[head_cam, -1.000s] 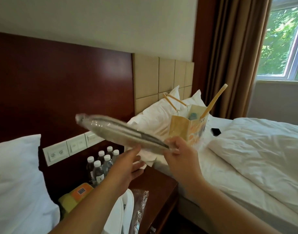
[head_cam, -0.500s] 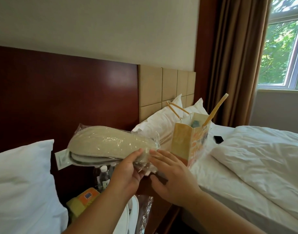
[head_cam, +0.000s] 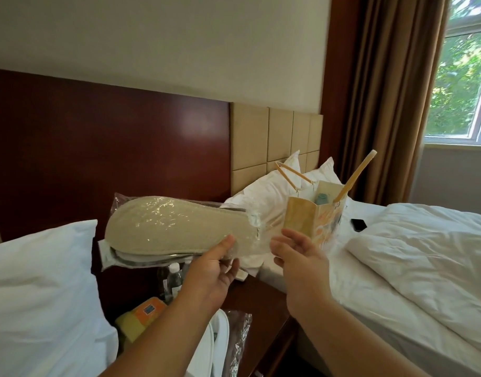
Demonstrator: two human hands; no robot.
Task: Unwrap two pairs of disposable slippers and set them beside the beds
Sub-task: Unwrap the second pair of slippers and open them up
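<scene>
A pair of beige disposable slippers in a clear plastic wrapper point(head_cam: 174, 227) is held up flat in front of the headboard, toes to the left. My left hand point(head_cam: 212, 270) grips the pack from below near its heel end, thumb on top. My right hand point(head_cam: 296, 254) is just right of the pack and pinches the stretched, torn end of the wrapper. Low between my arms lies a white unwrapped slipper pair point(head_cam: 217, 341) beside an empty wrapper point(head_cam: 238, 338) on the nightstand point(head_cam: 264, 303).
Water bottles point(head_cam: 174, 278) and a yellow-orange packet point(head_cam: 144, 317) stand on the nightstand. A white pillow point(head_cam: 38, 295) is at left. The right bed point(head_cam: 424, 281) carries a paper bag point(head_cam: 313, 221) and a black phone point(head_cam: 358, 224). Curtain and window are at the far right.
The pack turned from edge-on to flat, sole side facing me, and rose slightly. My right hand has drawn away from the pack's end to the right, pulling the wrapper with it.
</scene>
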